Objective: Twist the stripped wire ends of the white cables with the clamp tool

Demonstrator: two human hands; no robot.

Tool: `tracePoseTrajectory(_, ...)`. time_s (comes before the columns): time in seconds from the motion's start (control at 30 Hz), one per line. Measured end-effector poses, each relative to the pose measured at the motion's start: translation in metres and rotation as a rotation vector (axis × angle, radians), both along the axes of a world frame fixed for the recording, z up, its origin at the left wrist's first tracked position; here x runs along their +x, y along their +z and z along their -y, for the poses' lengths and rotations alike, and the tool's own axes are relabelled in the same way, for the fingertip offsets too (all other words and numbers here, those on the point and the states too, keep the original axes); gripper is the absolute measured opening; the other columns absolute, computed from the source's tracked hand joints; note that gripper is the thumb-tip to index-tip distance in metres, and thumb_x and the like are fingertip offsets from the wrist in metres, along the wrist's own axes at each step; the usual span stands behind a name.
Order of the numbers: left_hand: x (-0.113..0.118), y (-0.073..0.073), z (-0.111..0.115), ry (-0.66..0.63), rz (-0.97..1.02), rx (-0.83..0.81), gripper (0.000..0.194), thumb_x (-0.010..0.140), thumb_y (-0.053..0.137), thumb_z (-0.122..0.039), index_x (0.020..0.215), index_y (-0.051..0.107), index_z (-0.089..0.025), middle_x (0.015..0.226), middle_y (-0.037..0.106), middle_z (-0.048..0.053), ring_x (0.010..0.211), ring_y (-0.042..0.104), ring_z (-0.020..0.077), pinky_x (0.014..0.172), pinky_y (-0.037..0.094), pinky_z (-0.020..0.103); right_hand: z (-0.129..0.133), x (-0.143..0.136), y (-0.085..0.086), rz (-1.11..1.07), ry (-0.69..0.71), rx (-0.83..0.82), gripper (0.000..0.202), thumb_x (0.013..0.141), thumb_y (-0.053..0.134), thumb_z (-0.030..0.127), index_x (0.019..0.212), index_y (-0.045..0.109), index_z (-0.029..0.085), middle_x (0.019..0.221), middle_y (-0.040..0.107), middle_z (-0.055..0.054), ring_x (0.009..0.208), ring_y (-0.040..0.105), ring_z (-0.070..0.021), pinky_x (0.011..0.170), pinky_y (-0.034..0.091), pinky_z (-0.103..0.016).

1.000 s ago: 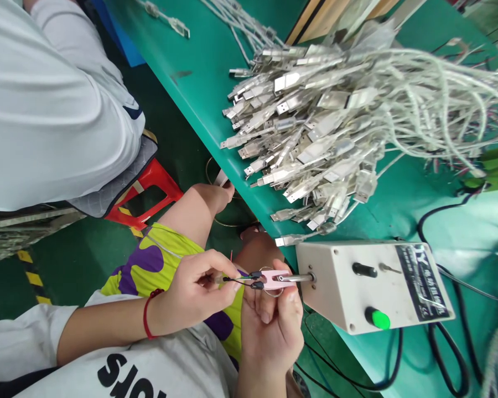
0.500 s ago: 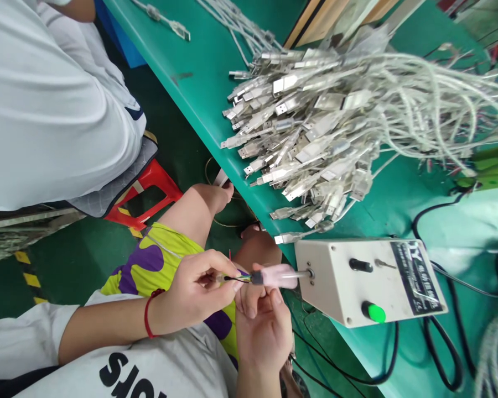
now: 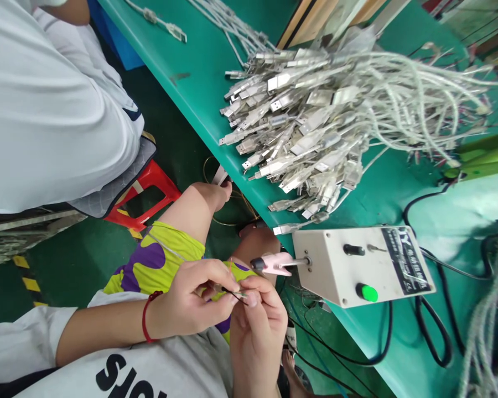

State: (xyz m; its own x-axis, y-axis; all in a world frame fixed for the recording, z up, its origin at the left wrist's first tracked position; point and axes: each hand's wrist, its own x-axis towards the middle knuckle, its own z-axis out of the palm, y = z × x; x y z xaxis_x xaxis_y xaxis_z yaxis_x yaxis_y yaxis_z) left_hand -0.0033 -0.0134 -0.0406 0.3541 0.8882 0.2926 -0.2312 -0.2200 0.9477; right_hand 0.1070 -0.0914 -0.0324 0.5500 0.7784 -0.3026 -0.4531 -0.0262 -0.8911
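Note:
My left hand [image 3: 203, 298], with a red cord bracelet [image 3: 148, 316] at the wrist, pinches the stripped end of a cable from which thin coloured wires stick out. One red wire [image 3: 231, 267] points up above the fingertips. The thumb and forefinger of my right hand [image 3: 259, 312] close on the dark and pale wire ends [image 3: 239, 295], touching the left fingertips. Just above my right hand, a pink clip [image 3: 274, 263] with dark tips juts from the shaft of a white control box [image 3: 361, 265]. No wire shows in the clip's tips.
A large heap of clear USB cables [image 3: 307, 127] lies on the green table [image 3: 182, 105]. The box has a green button [image 3: 369, 293], and black cords [image 3: 419, 337] loop beside it. On the left, a co-worker in white [image 3: 58, 110] sits on a red stool [image 3: 149, 193].
The wires have come away from the pink clip and sit lower, between both hands. My right hand has gone from loosely curled under the clip to pinching the wire ends.

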Motion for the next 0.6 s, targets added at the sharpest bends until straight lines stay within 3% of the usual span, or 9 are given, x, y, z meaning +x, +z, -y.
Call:
tracePoseTrajectory(0.1,-0.002,0.001,-0.001,-0.023,-0.023,0.037,0.017,0.09,0.081,-0.009,0.097,0.075,-0.022,0.079,0.077,0.002,0.056,0.062,0.0106,0.054,0.049,0.02,-0.003,0.003,0.007,-0.02,0.019,-0.021,0.019,0.086,0.095,0.042,0.088,0.087,0.025,0.065,0.062,0.002,0.059,0.051,-0.0111,0.062,0.049,-0.023)
tracePoseTrajectory(0.27,-0.004,0.004,-0.004,-0.049,-0.029,0.069,0.016,0.092,0.079,-0.009,0.1,0.074,-0.021,0.079,0.076,0.002,0.056,0.061,0.0105,0.053,0.047,0.02,-0.008,0.004,0.015,-0.118,0.043,0.01,0.018,0.084,0.097,0.041,0.084,0.087,0.026,0.061,0.059,0.003,0.056,0.051,-0.0103,0.06,0.052,-0.022)
tracePoseTrajectory(0.4,-0.006,0.005,-0.004,-0.077,-0.053,0.044,0.013,0.096,0.075,-0.012,0.105,0.074,-0.021,0.081,0.08,0.002,0.052,0.058,0.0091,0.051,0.046,0.018,-0.01,0.001,0.018,-0.249,0.052,-0.027,0.02,0.081,0.099,0.042,0.084,0.088,0.027,0.069,0.07,-0.001,0.063,0.063,-0.0123,0.066,0.058,-0.023)
tracePoseTrajectory(0.6,-0.008,0.004,-0.003,-0.109,-0.03,0.028,0.006,0.101,0.076,-0.018,0.105,0.073,-0.021,0.078,0.079,0.002,0.053,0.063,0.0112,0.05,0.045,0.019,-0.013,-0.001,0.021,-0.286,0.045,-0.025,0.021,0.081,0.1,0.041,0.083,0.086,0.025,0.067,0.069,0.001,0.06,0.06,-0.0101,0.064,0.056,-0.021)
